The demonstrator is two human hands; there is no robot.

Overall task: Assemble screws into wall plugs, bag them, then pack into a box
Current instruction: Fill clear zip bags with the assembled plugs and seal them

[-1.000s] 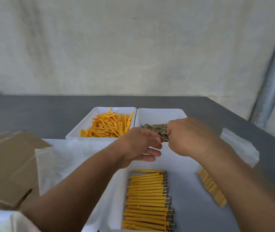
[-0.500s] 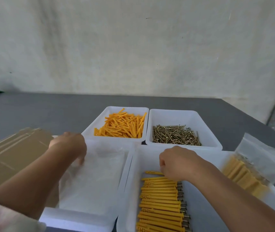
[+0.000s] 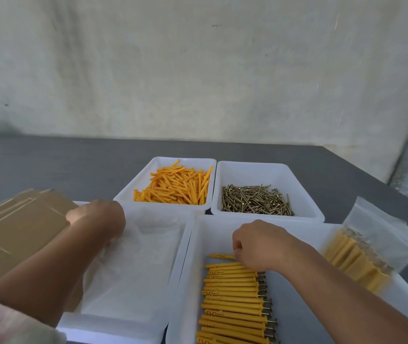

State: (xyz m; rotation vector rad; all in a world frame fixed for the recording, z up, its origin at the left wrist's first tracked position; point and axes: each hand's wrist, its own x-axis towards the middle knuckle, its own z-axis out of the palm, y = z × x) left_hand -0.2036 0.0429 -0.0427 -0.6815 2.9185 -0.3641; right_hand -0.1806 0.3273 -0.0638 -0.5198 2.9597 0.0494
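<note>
Right hand (image 3: 260, 244), fingers curled, pinches one yellow plastic wall plug (image 3: 221, 256) at the far end of the row of assembled plugs (image 3: 235, 294) inside the near-right white plastic tray (image 3: 183, 281). Left hand (image 3: 98, 219) rests on the clear plastic bags (image 3: 143, 264) in the near-left tray; its fingers are hidden, so its grip cannot be determined. Loose orange plugs (image 3: 178, 189) and brass-coloured screws (image 3: 255, 202) occupy two separate far trays.

Grey tabletop (image 3: 61, 167) lies open behind and far left of the white plastic tray of brass screws (image 3: 260, 170). Just left, a white tray of orange plugs (image 3: 163, 207) blocks; nearer and leftward, flattened brown cardboard (image 3: 19, 229).
</note>
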